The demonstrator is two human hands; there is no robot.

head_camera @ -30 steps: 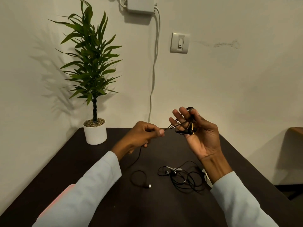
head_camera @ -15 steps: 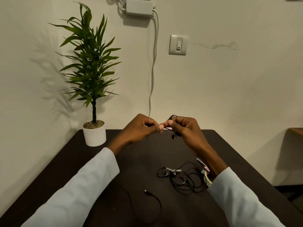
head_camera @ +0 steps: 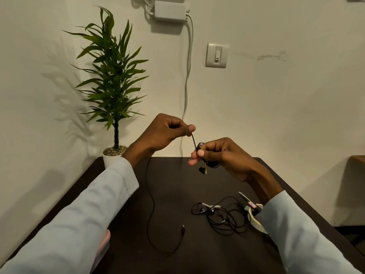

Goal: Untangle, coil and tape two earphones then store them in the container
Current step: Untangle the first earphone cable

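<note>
Dim warm light, soft plant (head_camera: 112,76) shadow on wall (head_camera: 276,105), wide-angle bending at edges, slightly soft focus

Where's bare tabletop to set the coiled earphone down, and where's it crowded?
Free: the dark table between the dangling cable and the loose earphone tangle, under both hands; also the far left strip beside the plant pot. Crowded: near right, where the tangle, scissors and tape roll bunch together; the pink container takes the near left edge.
</note>
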